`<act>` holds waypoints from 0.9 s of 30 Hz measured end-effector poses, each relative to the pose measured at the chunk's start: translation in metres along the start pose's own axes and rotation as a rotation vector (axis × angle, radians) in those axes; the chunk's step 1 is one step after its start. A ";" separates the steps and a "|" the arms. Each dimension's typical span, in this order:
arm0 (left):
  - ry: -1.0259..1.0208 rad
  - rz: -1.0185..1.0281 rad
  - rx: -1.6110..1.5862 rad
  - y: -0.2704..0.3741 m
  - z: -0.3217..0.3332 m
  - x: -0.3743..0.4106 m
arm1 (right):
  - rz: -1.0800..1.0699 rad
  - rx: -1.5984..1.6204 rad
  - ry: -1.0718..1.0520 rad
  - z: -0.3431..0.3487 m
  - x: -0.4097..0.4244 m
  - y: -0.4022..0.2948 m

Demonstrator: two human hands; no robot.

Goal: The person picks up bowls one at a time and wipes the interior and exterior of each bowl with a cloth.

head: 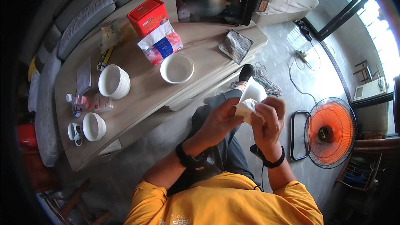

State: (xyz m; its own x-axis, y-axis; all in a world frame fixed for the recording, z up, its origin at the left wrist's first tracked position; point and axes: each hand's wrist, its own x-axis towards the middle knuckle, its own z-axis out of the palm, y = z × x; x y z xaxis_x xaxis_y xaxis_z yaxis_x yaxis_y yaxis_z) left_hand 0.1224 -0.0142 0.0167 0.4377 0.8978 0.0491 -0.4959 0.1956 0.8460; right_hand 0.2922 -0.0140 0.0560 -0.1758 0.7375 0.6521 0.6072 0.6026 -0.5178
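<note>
Above my lap, a white bowl [253, 90] is tilted on its side between my hands. My left hand [221, 117] grips its near edge. A crumpled white tissue [247, 109] is pinched by my right hand [268, 117] against the bowl; the fingers hide part of both. On the wooden table [140, 90] to the left, a white bowl [177, 68] stands near the edge. Beyond it is a flower-printed tissue pack [162, 45]. A tall stack of white bowls [114, 82] and a shorter stack [94, 127] stand farther left.
A red tin [148, 17], a tablet [215, 1] and a grey cloth-like square [236, 46] sit on the table, with a mug [75, 132] and small bottle [79, 100] at its left end. An orange fan [330, 132] stands right; cords [265, 82] lie on the floor.
</note>
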 end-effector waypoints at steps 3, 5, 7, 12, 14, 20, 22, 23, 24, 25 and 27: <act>-0.045 0.012 0.043 -0.002 -0.001 -0.001 | 0.062 0.007 0.092 -0.001 0.010 0.012; -0.077 0.002 0.064 -0.002 -0.002 -0.002 | 0.257 0.143 0.078 -0.004 0.016 0.019; -0.100 0.044 0.062 -0.008 -0.003 -0.001 | 0.374 0.265 0.068 -0.003 0.016 0.022; -0.067 0.007 0.042 -0.011 -0.002 0.000 | -0.086 -0.032 -0.053 0.000 0.015 -0.008; -0.085 -0.028 0.063 -0.008 -0.002 0.001 | -0.160 -0.086 -0.094 -0.001 0.017 -0.006; -0.114 0.048 0.422 -0.016 -0.009 -0.003 | 0.200 0.345 -0.083 -0.007 0.034 0.031; -0.135 0.055 0.437 -0.013 -0.007 -0.003 | 0.377 0.630 -0.041 -0.001 0.037 0.035; -0.145 0.058 0.444 -0.010 -0.006 -0.003 | 0.431 0.736 -0.053 -0.002 0.037 0.038; -0.160 0.066 0.465 -0.007 -0.004 -0.003 | 0.414 0.725 -0.118 -0.005 0.035 0.043; -0.175 0.075 0.486 -0.003 -0.002 -0.004 | 0.396 0.714 -0.184 -0.011 0.033 0.050; -0.181 0.105 0.495 -0.003 -0.001 -0.004 | 0.325 0.614 -0.224 -0.014 0.032 0.050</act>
State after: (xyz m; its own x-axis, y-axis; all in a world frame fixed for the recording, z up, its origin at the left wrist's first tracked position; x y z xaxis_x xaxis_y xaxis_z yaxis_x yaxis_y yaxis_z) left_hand 0.1217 -0.0181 0.0132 0.5487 0.8117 0.2001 -0.1501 -0.1398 0.9787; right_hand 0.3271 0.0357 0.0590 -0.2546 0.9133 0.3179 0.1227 0.3566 -0.9262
